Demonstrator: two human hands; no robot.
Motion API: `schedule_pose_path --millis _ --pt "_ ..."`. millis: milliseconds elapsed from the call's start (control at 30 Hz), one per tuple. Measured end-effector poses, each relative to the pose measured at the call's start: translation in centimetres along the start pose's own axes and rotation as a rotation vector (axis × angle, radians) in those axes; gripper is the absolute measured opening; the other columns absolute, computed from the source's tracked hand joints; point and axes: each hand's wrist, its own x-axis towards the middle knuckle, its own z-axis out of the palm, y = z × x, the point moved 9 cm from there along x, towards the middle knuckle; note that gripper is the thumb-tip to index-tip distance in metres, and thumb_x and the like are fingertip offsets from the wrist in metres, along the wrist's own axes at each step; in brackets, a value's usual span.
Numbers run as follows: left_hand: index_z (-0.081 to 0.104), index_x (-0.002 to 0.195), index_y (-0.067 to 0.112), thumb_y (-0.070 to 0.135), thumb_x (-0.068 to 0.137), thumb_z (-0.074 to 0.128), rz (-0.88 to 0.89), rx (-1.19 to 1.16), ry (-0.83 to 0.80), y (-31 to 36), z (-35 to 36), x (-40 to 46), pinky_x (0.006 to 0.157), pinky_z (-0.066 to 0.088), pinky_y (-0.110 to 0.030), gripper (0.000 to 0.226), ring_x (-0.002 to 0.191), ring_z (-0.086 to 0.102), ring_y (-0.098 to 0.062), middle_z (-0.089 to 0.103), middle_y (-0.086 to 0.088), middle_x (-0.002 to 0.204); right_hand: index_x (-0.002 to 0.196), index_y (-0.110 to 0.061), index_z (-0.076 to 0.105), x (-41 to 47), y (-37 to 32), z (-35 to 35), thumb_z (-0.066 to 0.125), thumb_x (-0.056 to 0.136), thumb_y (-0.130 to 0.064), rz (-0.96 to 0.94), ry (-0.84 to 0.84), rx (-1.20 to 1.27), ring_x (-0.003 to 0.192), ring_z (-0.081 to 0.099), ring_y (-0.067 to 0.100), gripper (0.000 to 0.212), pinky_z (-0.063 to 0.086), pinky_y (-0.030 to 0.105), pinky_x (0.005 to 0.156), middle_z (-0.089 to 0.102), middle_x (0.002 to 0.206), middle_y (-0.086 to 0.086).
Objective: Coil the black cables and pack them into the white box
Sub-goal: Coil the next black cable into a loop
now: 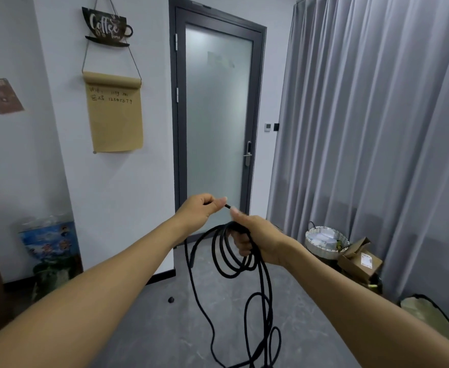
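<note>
Both hands grip the black cable (right apparently holding coils).

Legible text appears on three wall-mounted items.

1. Cup-shaped sign, dark, hung by cord on the white wall left of the door: reads "Coffee" in large light script. A smaller word sits beneath it, probably "Time", but it is too small to confirm.

2. Brown paper roll, suspended below the cup-shaped sign: carries two handwritten lines. The upper line is not legible. The lower line begins with two unclear characters, followed by the digits "12345679".

3. Small brown poster, tilted, at the far left of the wall: a heading is printed across its top edge, too blurred to read.

The label on the cardboard box by the curtain is illegible.
</note>
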Motion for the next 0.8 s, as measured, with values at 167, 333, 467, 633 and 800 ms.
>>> schedule_pose_path --millis 167,333,467,633,800 --pt "0.053 0.095 0.013 0.043 0.091 0.054 0.098 0.159 0.284 1.3 -0.2 -0.9 0.082 0.043 -0.029 0.03 0.089 0.048 -0.016 0.046 0.0 0.097 0.067 -0.008 0.052 0.4 -0.4 -2.4 0.038 0.098 -0.044 -0.079 0.191 -0.052 0.042 0.024 0.009 0.05 0.023 0.021 0.044 0.031 0.042 -0.008" --pt "0.053 0.093 0.013 0.057 0.087 0.051 -0.122 -0.013 -0.209 -0.7 4.9 -2.5 0.074 0.041 -0.025 0.044 0.078 0.048 -0.013 0.052 0.001 0.084 0.062 -0.008 0.049 0.5 -0.7 -4.4 0.039 0.1 -0.037 -0.136 0.311 -0.09 0.042 0.026 0.012 0.048 0.025 0.023 0.042 0.033 0.049 0.0" --pt "0.053 0.08 0.011 0.038 0.093 0.051 -0.217 -0.463 -0.327 -0.6 6.5 -3.2 0.071 0.05 -0.027 0.031 0.062 0.054 -0.013 0.051 0.0 0.067 0.064 -0.005 0.052 0.9 -0.9 -4.6 0.038 0.1 -0.037 -0.161 0.341 -0.096 0.04 0.029 0.013 0.05 0.028 0.024 0.042 0.038 0.055 0.009" --pt "0.046 0.072 0.014 0.025 0.101 0.042 -0.263 -0.733 -0.237 0.0 6.1 -3.1 0.05 0.046 -0.02 0.031 0.038 0.033 -0.004 0.032 0.007 0.049 0.079 -0.004 0.061 1.2 -1.2 -4.9 0.036 0.101 -0.034 -0.118 0.359 -0.195 0.053 0.05 0.017 0.045 0.042 0.023 0.049 0.054 0.066 0.011" --pt "0.04 0.067 0.018 0.031 0.1 0.042 -0.251 -0.729 -0.042 -1.4 2.4 -2.1 0.038 0.029 -0.016 0.036 0.034 0.022 -0.003 0.027 0.011 0.042 0.079 -0.002 0.051 0.4 1.8 -10.4 0.041 0.1 -0.026 0.134 0.61 -0.482 0.054 0.057 0.025 0.033 0.05 0.029 0.049 0.058 0.07 0.015"
